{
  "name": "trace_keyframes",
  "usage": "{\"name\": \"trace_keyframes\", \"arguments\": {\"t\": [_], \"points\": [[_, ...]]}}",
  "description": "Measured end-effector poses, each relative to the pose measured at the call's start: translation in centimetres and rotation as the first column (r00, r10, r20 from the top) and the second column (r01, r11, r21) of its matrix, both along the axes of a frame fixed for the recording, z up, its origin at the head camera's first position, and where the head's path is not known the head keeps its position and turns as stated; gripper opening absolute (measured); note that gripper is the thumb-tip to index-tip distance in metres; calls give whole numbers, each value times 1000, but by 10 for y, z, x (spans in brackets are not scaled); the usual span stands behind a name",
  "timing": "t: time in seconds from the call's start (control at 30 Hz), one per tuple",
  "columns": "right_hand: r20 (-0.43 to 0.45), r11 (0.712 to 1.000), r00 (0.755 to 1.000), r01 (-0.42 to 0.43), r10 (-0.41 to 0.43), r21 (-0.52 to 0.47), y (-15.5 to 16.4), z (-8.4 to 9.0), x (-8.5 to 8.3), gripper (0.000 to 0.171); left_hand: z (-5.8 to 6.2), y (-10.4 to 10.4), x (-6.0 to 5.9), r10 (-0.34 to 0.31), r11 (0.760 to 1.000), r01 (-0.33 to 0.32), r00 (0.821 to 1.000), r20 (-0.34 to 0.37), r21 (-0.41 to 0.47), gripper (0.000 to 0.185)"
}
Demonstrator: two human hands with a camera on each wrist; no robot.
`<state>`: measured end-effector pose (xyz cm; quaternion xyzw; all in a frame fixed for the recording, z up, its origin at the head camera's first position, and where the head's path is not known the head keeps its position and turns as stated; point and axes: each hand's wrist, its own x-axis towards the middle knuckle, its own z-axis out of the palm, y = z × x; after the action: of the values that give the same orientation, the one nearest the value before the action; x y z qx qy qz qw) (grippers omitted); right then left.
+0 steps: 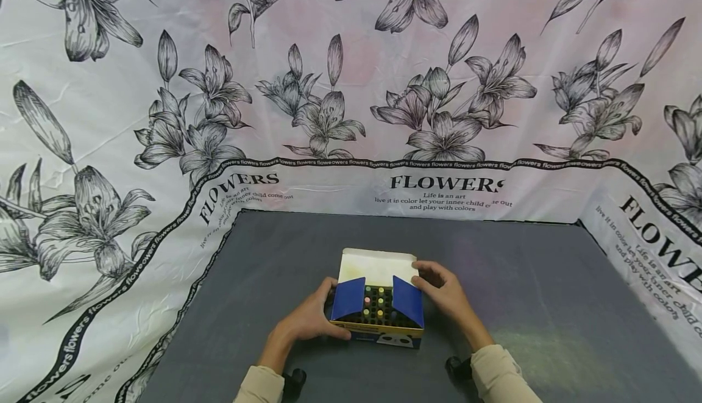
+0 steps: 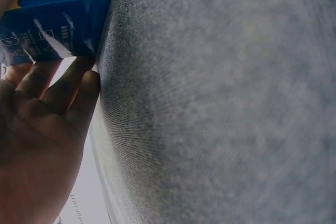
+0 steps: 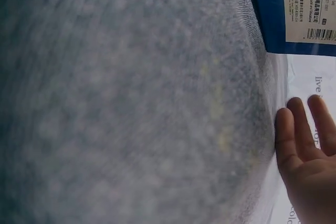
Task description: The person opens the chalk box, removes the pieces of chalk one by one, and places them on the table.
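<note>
A blue and yellow cardboard box (image 1: 378,333) with a panda face on its front sits on the table, its top open. The white inside of its lid (image 1: 375,264) stands up at the back, and two blue side flaps (image 1: 348,298) spread over the opening. Between them show several small round coloured ends (image 1: 381,301), green, pink and yellow, in dark holes. My left hand (image 1: 309,319) grips the box's left end, thumb at the front lower edge. My right hand (image 1: 446,290) touches the lid's right edge with thumb and index finger; its other fingers (image 3: 296,135) extend loosely beside the box.
The dark grey table (image 1: 263,269) meets a white flower-printed cloth (image 1: 329,189) at the back and sides. Black wrist straps (image 1: 294,381) show by both cream sleeves (image 1: 501,375). A printed label with a barcode (image 3: 312,9) is on the box's right end.
</note>
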<state>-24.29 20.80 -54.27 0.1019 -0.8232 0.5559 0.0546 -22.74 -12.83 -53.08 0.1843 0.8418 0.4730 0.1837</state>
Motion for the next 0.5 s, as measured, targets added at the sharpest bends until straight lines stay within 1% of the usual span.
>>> {"name": "trace_keyframes", "arguments": {"t": [0.13,0.3,0.4,0.5], "points": [[69,1000,997,-16,17,-4,0,1,0,36,0,0,0,4,1000,-4,1000,3,6,91],[122,1000,992,-21,23,-21,0,7,2,36,-1,1,0,5,1000,-5,1000,3,8,91],[127,1000,992,-15,18,-26,-1,9,3,37,-1,1,-1,6,1000,-6,1000,5,8,91],[91,1000,996,-10,12,-24,-2,10,4,39,-1,1,-1,7,1000,-8,1000,5,9,91]]}}
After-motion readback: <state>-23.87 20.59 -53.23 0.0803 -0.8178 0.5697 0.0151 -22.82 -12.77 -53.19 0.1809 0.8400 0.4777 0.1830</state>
